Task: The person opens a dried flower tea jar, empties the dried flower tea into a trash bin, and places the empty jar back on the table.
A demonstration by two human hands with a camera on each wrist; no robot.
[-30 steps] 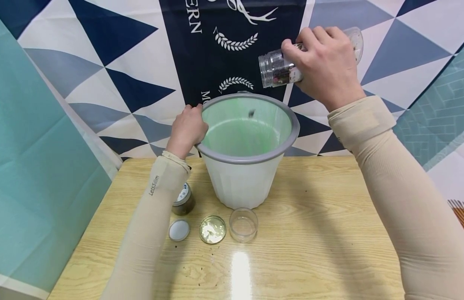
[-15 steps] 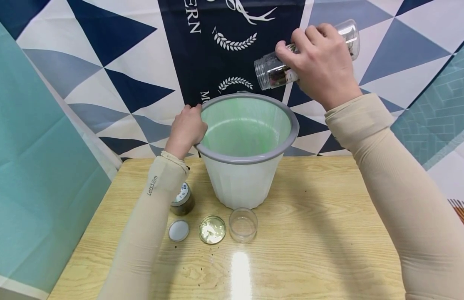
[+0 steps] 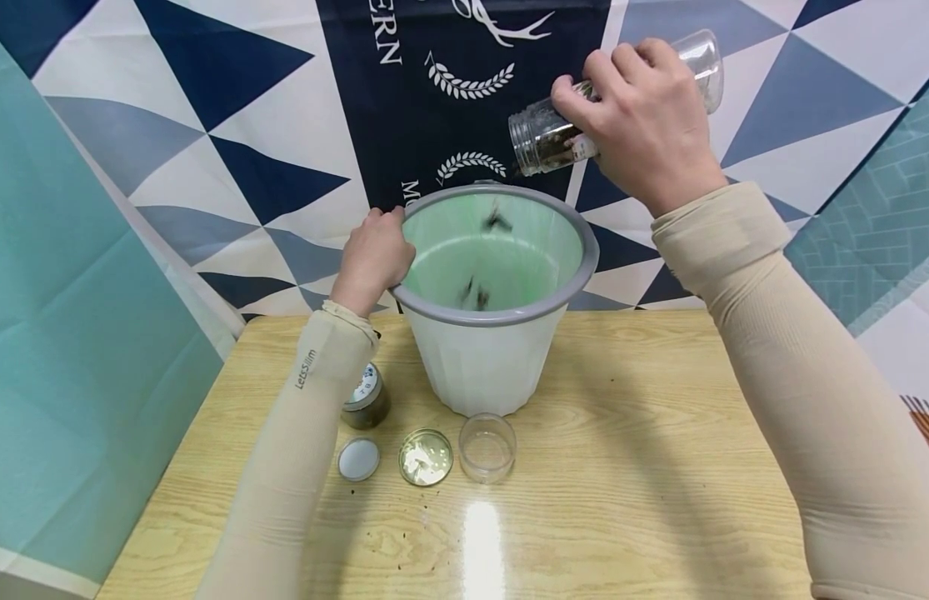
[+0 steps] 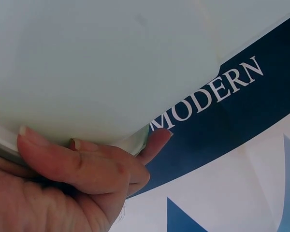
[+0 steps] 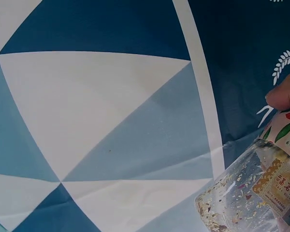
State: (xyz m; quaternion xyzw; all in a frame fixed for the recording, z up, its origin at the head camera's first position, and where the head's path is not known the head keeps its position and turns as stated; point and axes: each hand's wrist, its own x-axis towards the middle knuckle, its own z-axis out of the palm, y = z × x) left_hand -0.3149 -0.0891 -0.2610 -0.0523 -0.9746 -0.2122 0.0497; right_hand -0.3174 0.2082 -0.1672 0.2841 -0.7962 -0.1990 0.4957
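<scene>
A white bucket [image 3: 482, 367] with a grey rim and pale green inside stands on the wooden table. My left hand [image 3: 377, 254] grips its rim at the left; in the left wrist view the fingers [image 4: 94, 169] curl at the bucket's edge. Above the bucket's right side my right hand [image 3: 647, 121] holds a clear jar [image 3: 535, 137], tilted mouth-down to the left. Dark flaky bits [image 3: 497, 220] fall from it into the bucket. Small flakes cling inside the jar [image 5: 237, 198] in the right wrist view, near a printed label.
Before the bucket lie a clear round cup [image 3: 487, 450], a gold lid [image 3: 426, 457] and a white lid [image 3: 358, 460]. A dark-filled jar [image 3: 368, 404] stands partly behind the left forearm. Several dark crumbs dot the table [image 3: 584, 517]. Patterned cloth [image 3: 269, 125] hangs behind.
My right hand has shifted slightly left and tipped the jar further, its base higher. A clump of dark bits now drops into the bucket. The left hand stays on the rim.
</scene>
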